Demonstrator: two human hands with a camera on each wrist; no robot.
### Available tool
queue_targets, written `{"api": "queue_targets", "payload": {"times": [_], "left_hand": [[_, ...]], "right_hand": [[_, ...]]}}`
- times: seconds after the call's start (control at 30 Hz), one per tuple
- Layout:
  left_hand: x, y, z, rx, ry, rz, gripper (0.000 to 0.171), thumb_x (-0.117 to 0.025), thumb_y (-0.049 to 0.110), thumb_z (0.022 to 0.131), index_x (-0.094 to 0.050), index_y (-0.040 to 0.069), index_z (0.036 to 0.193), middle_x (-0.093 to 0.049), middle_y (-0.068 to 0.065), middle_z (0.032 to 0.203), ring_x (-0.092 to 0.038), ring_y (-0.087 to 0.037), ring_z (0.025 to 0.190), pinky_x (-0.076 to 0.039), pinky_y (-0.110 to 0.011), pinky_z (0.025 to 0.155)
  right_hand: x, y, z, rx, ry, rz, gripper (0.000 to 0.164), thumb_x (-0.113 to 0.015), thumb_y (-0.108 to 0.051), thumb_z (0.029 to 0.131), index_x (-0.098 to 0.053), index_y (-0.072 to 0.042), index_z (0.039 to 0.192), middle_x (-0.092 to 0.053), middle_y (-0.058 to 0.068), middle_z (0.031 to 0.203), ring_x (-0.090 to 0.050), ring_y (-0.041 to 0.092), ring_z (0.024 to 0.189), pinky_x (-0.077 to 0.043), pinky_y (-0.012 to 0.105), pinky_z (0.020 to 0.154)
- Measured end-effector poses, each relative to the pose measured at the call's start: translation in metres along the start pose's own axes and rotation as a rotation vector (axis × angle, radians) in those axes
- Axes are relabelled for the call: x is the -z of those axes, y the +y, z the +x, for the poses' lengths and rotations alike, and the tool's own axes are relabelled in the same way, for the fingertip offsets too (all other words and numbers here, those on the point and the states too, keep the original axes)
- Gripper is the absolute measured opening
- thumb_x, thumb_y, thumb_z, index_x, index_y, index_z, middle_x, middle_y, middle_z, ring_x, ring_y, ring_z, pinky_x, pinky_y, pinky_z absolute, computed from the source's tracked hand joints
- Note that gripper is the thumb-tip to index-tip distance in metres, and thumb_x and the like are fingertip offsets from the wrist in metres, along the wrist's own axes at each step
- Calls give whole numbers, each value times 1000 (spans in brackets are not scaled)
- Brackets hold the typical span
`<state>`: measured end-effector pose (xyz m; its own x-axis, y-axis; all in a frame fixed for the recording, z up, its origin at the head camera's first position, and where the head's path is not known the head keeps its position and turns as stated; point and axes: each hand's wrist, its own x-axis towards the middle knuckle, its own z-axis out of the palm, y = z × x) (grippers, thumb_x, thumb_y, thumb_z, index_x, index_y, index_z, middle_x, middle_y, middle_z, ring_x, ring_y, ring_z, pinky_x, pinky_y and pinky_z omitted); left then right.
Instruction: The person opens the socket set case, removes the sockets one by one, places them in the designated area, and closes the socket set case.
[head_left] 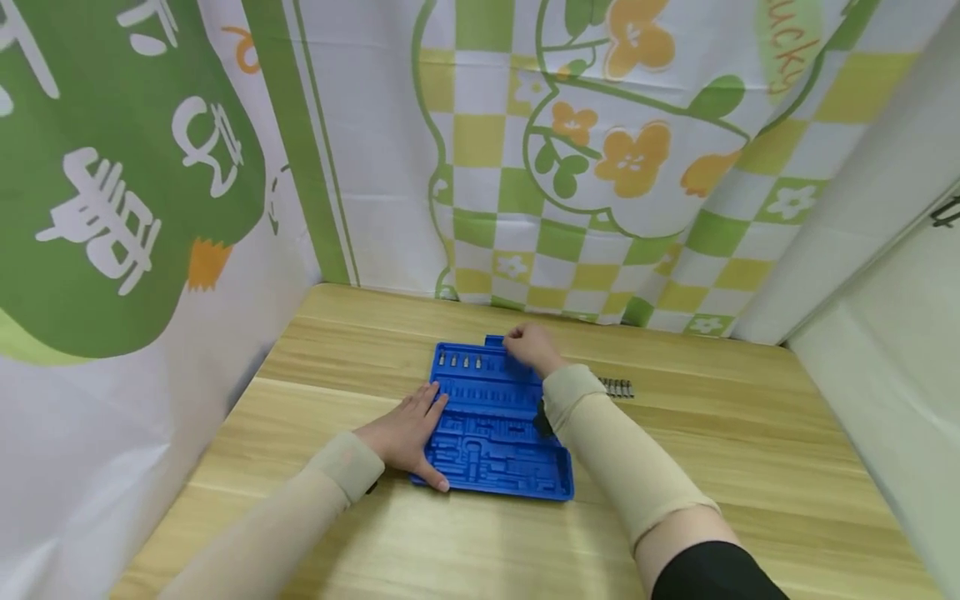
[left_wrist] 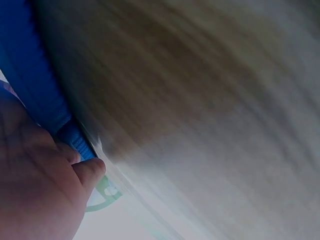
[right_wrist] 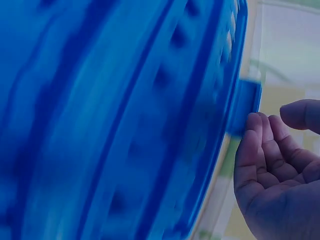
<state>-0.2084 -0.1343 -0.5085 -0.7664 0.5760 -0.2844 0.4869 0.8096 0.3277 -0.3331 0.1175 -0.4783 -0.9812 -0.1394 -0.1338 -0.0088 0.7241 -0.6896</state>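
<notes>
- One blue case [head_left: 487, 406], apparently moulded plastic, lies opened flat on the tabletop [head_left: 750, 450]; its two halves are stepped and ridged, the near one crowded with shallow recesses of many outlines.
- Four small metallic bits [head_left: 466, 362] stand in a row of slots at the far left of the case, slim and dull grey.
- More short metallic pieces [head_left: 619, 388] lie side by side on the tabletop, right of the case and partly hidden by the right sleeve [head_left: 630, 467].
- Pale wood grain runs across the tabletop; printed cloth [head_left: 480, 142] with checks and orange flowers hangs behind.
- The left hand [head_left: 405, 429] rests on the case's left edge, thumb spread well away from the other fingers, near the front corner.
- The right hand [head_left: 534, 348] is at the far edge: its fingers, bent and close together, meet the rectangular blue tab [right_wrist: 249, 97], while the thumb stands apart.
</notes>
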Motion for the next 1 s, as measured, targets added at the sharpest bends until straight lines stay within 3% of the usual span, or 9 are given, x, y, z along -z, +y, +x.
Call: {"api": "queue_targets", "payload": {"times": [0.17, 0.3, 0.4, 0.47, 0.57, 0.67, 0.73, 0.87, 1.0], "left_hand": [[-2, 2, 3, 14, -26, 19, 140, -82, 75, 69, -14, -4, 163, -2, -29, 169, -1, -41, 156, -11, -49, 125], [0, 3, 4, 16, -34, 12, 140, -82, 75, 70, -13, -4, 163, 0, -28, 169, 0, -40, 156, -11, -48, 125], [2, 4, 3, 13, -27, 2, 140, -82, 74, 70, -14, -5, 163, -2, -29, 169, -1, -41, 156, -13, -49, 125], [2, 3, 3, 18, -30, 8, 140, -82, 74, 70, -14, -5, 163, -2, -29, 168, -1, -41, 156, -13, -50, 125], [2, 3, 5, 25, -34, 23, 140, -82, 75, 69, -13, -3, 164, -1, -27, 169, 0, -40, 156, -13, -49, 125], [2, 5, 7, 18, -31, 31, 141, -81, 77, 69, -13, -2, 164, 0, -26, 170, 0, -39, 157, -13, -48, 125], [2, 5, 7, 14, -33, 38, 142, -80, 78, 68, -12, -1, 164, 1, -25, 170, 0, -38, 157, -12, -47, 125], [2, 5, 7, 10, -34, 33, 142, -81, 77, 68, -12, -2, 164, 0, -26, 169, -1, -39, 156, -12, -47, 126], [1, 3, 5, 15, -34, 15, 141, -82, 75, 69, -13, -4, 163, -1, -28, 169, -2, -40, 156, -13, -48, 125]], "right_hand": [[-20, -11, 7, -23, -54, -1, 22, -58, -8, 95, -60, -8, 74, -56, 0, 70, -45, 16, 63, -39, 30, 61], [-30, -14, 11, -113, -78, 79, 16, -61, -8, 98, -69, -3, 84, -65, 2, 78, -58, 16, 72, -53, 29, 69], [-36, -17, 15, -175, -67, 125, 12, -64, -7, 97, -73, -1, 90, -66, 4, 80, -63, 18, 77, -57, 32, 75], [-40, -20, 16, -178, -59, 75, 18, -65, -8, 96, -72, -2, 80, -65, 4, 74, -61, 19, 71, -55, 32, 71], [-44, -23, 18, -131, -38, -100, 30, -67, -12, 94, -63, -7, 65, -59, 4, 66, -55, 20, 64, -50, 34, 66], [-47, -25, 16, -112, 4, -245, 33, -68, -16, 93, -58, -10, 63, -59, 5, 70, -52, 22, 66, -51, 37, 69], [-49, -25, 15, -124, 33, -269, 32, -69, -16, 93, -57, -10, 64, -59, 6, 72, -52, 23, 67, -52, 40, 71], [-53, -24, 13, -168, 79, -176, 38, -71, -18, 93, -54, -13, 59, -53, 1, 63, -48, 21, 62, -48, 37, 65], [-58, -23, 11, -220, 116, 40, 43, -72, -15, 93, -49, -13, 57, -45, -1, 55, -41, 18, 52, -41, 35, 57]]}}
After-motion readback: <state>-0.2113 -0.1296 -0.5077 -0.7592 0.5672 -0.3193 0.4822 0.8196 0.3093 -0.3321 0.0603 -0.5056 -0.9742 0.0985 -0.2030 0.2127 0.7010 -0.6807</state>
